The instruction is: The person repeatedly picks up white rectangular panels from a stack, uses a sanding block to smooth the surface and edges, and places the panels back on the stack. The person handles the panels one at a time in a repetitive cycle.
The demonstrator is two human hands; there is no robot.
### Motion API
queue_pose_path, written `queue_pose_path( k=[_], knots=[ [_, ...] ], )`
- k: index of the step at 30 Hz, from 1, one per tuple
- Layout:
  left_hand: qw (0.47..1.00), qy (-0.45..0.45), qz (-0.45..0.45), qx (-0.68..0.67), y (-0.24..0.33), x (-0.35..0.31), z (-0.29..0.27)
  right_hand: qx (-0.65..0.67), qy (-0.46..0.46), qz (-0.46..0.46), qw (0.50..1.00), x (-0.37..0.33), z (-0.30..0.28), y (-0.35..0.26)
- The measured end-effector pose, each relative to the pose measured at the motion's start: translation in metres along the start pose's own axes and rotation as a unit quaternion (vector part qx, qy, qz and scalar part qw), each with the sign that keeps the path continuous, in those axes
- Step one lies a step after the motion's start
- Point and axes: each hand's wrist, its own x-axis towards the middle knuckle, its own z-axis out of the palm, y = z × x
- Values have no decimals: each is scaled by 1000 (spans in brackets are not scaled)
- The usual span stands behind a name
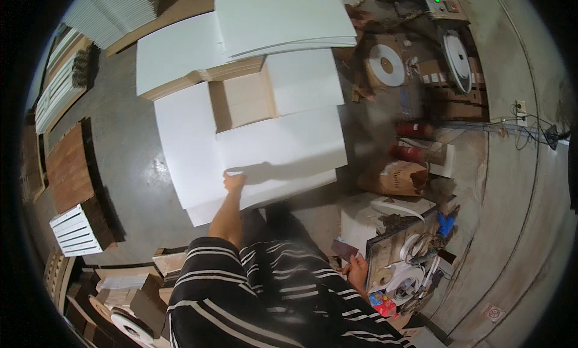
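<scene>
A stack of white panels (pixel 186 143) lies in front of me, its pieces overlapping around a recess with a bare tan cardboard-like bottom (pixel 244 101). My left hand (pixel 233 181) rests on the near part of the white surface, fingers partly bent and apart, with nothing visible in them. Down at my right side, my right hand (pixel 356 270) grips a small dark brown flat piece (pixel 344 250) by its edge. That piece is beside the cluttered workbench (pixel 385 251). Further white sheets (pixel 283 20) are piled on the far end of the stack.
Rolls of white edging strip (pixel 404 282), a blue item (pixel 445 224) and tools crowd the bench. Beyond it stand a brown paper sack (pixel 394 178) and red cylinders (pixel 412 130). A reel (pixel 386 65) lies farther off. Brown stacked boards (pixel 72 167) stand on the left floor.
</scene>
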Motion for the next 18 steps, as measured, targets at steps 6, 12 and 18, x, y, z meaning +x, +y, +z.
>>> queue_pose_path(
  k=[6, 12, 18],
  knots=[
    [994, -60, -11, -93, -8, -33, 9, -71, -13, 3, 997, 6, -27, 15],
    [993, -87, -54, -62, -33, -68, 40, -110, 35, 20, 993, 9, -48, 21],
    [983, -61, -70, -158, -52, -58, 63, -94, 28, -4, 995, 16, -61, 26]
  ],
)
